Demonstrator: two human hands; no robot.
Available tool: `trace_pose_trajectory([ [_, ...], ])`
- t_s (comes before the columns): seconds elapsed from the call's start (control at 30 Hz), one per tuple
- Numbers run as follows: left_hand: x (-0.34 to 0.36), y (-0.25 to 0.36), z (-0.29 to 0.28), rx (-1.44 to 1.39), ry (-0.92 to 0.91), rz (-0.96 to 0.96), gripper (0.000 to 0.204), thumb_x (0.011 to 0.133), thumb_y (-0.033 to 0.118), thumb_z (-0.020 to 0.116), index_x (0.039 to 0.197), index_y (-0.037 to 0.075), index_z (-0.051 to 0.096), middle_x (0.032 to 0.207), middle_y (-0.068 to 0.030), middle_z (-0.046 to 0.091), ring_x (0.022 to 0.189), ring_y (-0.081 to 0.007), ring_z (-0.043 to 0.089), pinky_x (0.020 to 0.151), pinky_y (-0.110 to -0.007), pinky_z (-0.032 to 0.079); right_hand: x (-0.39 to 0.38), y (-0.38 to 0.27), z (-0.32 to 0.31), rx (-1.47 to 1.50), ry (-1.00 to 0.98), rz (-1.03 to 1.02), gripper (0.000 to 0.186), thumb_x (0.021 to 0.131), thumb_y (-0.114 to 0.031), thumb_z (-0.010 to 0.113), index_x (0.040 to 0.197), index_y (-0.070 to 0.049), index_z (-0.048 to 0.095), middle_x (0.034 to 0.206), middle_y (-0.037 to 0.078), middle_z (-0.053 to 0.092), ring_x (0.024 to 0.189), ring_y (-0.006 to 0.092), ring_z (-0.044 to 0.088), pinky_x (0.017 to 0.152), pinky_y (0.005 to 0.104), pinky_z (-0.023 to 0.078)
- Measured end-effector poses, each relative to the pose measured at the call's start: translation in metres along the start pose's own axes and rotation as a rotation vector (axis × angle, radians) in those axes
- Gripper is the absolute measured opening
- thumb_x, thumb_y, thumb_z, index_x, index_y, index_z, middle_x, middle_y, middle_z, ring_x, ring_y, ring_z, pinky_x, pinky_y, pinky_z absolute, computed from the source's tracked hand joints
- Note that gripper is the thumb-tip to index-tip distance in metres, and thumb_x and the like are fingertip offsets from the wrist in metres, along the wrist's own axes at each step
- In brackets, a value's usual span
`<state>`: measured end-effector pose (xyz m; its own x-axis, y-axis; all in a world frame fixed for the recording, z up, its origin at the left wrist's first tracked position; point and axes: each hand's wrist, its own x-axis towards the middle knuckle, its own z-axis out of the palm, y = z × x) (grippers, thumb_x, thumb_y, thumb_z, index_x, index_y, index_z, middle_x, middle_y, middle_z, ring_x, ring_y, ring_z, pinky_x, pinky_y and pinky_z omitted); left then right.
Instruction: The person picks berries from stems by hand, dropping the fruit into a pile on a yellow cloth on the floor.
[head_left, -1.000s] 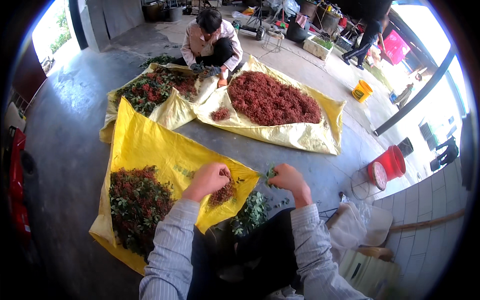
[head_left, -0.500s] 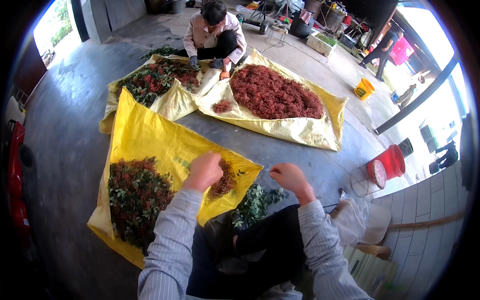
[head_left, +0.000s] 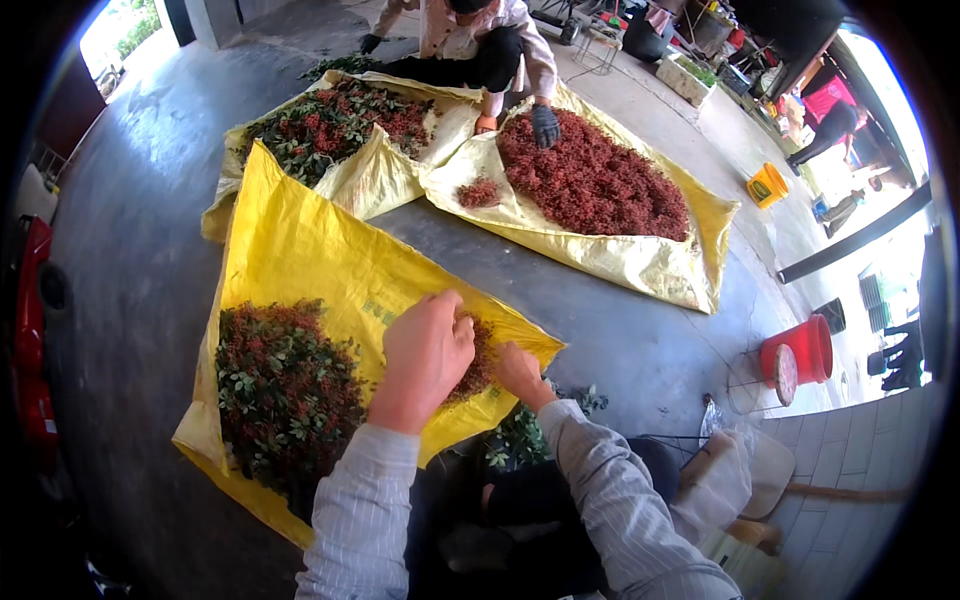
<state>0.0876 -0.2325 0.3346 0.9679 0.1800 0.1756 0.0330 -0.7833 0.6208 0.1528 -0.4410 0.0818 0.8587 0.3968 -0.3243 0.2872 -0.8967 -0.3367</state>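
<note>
My left hand [head_left: 424, 358] is closed with its fingers curled in, above the small pile of red berry clusters [head_left: 474, 364]. Just right of that pile, my right hand [head_left: 521, 374] is also closed, its fingertips toward the left hand. What either hand holds, if anything, is hidden or too small to name. Both are over a yellow sheet [head_left: 290, 235] of woven plastic. On the sheet's left part lies a larger heap of leafy sprigs with red berries [head_left: 285, 385]. Stripped green leaves [head_left: 525, 440] lie on the floor by my legs.
Beyond, a gloved co-worker [head_left: 480, 40] sits by a pale sack with a big red berry heap [head_left: 600, 180] and another with leafy sprigs [head_left: 335, 130]. To the right stand a red bucket [head_left: 805, 350] and a yellow bucket [head_left: 767, 186]. Another person [head_left: 835, 130] bends farther off.
My right hand has moved left to the small pile, and my left hand is slightly farther right. The co-worker's gloved hand now reaches onto the big red heap. The view has shifted.
</note>
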Motion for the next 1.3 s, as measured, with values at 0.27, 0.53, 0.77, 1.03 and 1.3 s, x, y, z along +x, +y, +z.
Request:
trace_pose_trajectory([
  [0.27,0.004,-0.016,-0.009,0.039,-0.043,-0.086,0.018,0.094,0.017,0.074,0.105,0.003,0.072,0.087,-0.0164,0.076,0.080,-0.0379,0.074,0.070,-0.047,0.057,0.030,0.014,0.047,-0.025,-0.028,0.047,0.041,0.093,-0.010,0.062,0.133,-0.009,0.068,0.119,0.022,0.072,0.110,0.0440,0.071,0.091,0.0515,0.059],
  [0.53,0.007,-0.025,-0.004,-0.024,-0.060,-0.069,0.020,0.091,0.016,0.076,0.107,0.005,0.075,0.090,-0.0166,0.077,0.085,-0.0372,0.075,0.075,-0.046,0.058,0.034,0.026,0.000,0.521,-0.052,0.170,0.023,0.092,-0.025,0.078,0.102,-0.004,0.079,0.089,0.012,0.077,0.078,0.0266,0.075,0.072,0.0380,0.061],
  [0.77,0.000,-0.030,-0.012,-0.094,-0.178,-0.038,0.030,0.087,0.016,0.077,0.115,0.004,0.076,0.095,-0.0172,0.078,0.091,-0.0375,0.076,0.082,-0.047,0.059,-0.028,-0.059,-0.128,0.911,-0.215,0.017,0.025,0.104,-0.025,0.071,0.111,-0.001,0.077,0.091,0.003,0.076,0.077,0.0113,0.071,0.068,0.0281,0.057],
  [1.03,-0.001,0.008,-0.012,-0.382,-0.334,0.076,0.032,0.084,0.015,0.080,0.112,0.001,0.077,0.105,-0.0201,0.080,0.099,-0.0318,0.079,0.088,-0.040,0.060,-0.110,-0.082,-0.224,0.858,-0.085,-0.036,0.025,0.102,-0.024,0.068,0.111,-0.001,0.075,0.095,0.004,0.078,0.079,0.0109,0.073,0.063,0.0262,0.053],
  [1.3,-0.001,0.025,0.004,-0.466,-0.334,0.124,0.025,0.085,0.012,0.076,0.104,-0.004,0.074,0.096,-0.0185,0.079,0.088,-0.0266,0.077,0.082,-0.038,0.059,-0.124,-0.074,-0.230,0.912,-0.051,-0.039,0.023,0.104,-0.021,0.070,0.114,-0.001,0.074,0.094,0.003,0.078,0.082,0.0097,0.072,0.068,0.0251,0.053],
])
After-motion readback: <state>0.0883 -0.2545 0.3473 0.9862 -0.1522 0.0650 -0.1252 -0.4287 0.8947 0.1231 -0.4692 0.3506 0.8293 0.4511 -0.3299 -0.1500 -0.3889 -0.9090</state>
